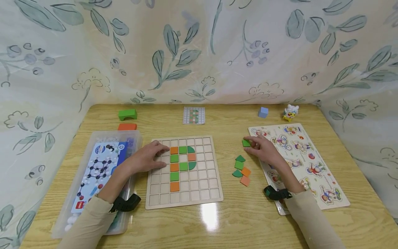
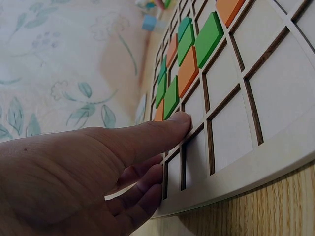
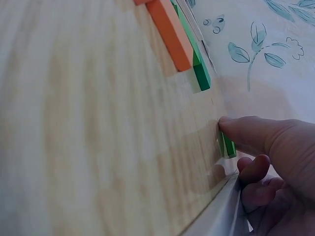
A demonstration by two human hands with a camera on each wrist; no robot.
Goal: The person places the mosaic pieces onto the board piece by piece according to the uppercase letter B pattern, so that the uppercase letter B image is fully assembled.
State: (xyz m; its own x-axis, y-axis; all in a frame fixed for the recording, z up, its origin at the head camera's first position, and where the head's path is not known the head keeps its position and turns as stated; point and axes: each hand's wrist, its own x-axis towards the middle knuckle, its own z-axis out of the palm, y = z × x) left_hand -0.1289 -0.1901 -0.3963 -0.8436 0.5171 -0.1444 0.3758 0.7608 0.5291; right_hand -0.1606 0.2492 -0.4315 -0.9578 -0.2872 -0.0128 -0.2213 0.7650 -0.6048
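A wooden grid board lies at the middle of the table, with orange and green square tiles and dark green quarter-round tiles set in its upper left part. My left hand rests on the board's left edge, fingers loosely bent; in the left wrist view its thumb touches the grid. Thumb and fingers of my right hand pinch a green square tile at the table surface beside the puzzle board. Below it lie loose tiles: a green square, dark green quarter-rounds and orange squares.
On the left stands a clear plastic box with a blue label sheet. A puzzle board with figures lies on the right. Along the back are a pattern card, green block, red block, blue cube and small figurine.
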